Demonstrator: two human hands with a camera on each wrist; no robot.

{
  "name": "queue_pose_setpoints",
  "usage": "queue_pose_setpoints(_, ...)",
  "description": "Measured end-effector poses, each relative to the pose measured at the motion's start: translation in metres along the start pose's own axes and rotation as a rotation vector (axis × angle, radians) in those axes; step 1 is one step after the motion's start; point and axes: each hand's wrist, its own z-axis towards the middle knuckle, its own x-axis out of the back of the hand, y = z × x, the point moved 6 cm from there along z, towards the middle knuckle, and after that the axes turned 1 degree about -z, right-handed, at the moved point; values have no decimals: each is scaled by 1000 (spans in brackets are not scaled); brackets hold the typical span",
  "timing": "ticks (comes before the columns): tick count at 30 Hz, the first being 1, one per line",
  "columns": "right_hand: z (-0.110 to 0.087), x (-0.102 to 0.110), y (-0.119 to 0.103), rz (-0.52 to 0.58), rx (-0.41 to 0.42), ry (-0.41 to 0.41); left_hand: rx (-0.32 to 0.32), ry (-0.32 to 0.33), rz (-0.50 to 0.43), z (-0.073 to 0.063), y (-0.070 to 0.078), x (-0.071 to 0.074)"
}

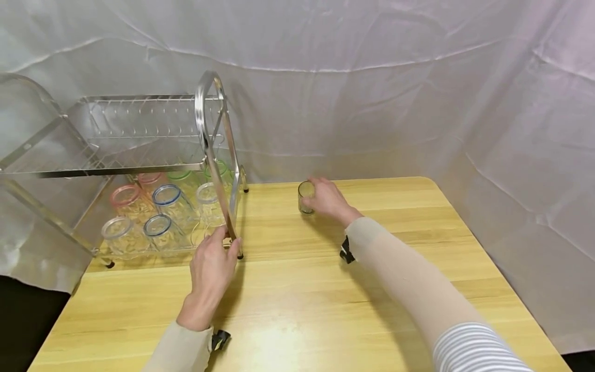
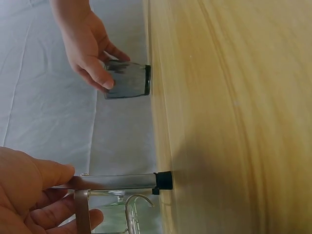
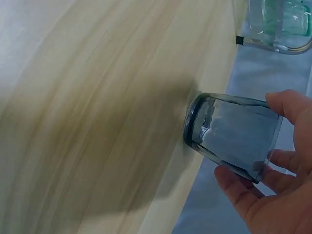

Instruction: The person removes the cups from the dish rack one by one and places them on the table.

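On yellow table [image 1: 288, 289] by grey drape [image 1: 325, 113], right hand [image 1: 329, 199] grips glass [image 1: 304, 200], left hand [image 1: 211, 268] rack [image 1: 221, 196].

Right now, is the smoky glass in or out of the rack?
Out: the smoky glass is in the right hand, with tabletop between it and the rack.
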Motion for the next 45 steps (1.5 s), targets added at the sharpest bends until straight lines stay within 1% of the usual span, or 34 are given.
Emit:
queue_pose_setpoints(8,6,0,-4,-7,-5,-8,-12,10,20,2,1,1)
queue_pose_setpoints(13,7,-2,-3,5,-15,-18,-1,2,32,2,1,0)
queue_pose_setpoints(18,9,-4,-4,-24,-1,-48,10,0,38,2,0,0)
queue_pose_setpoints(23,13,-2,-3,-55,0,-70,-2,3,53,3,1,0)
queue_pose_setpoints(30,15,-1,-4,-73,0,-82,12,2,47,2,0,0)
queue_pose_setpoints(39,14,-2,-4,-63,4,-72,10,-35,35,3,-1,1)
queue_pose_setpoints(42,15,-2,-4,-69,11,-70,10,-64,-1,3,-2,2)
queue_pose_setpoints(45,16,-2,-3,-77,13,-72,-15,-81,-28,3,-1,4)
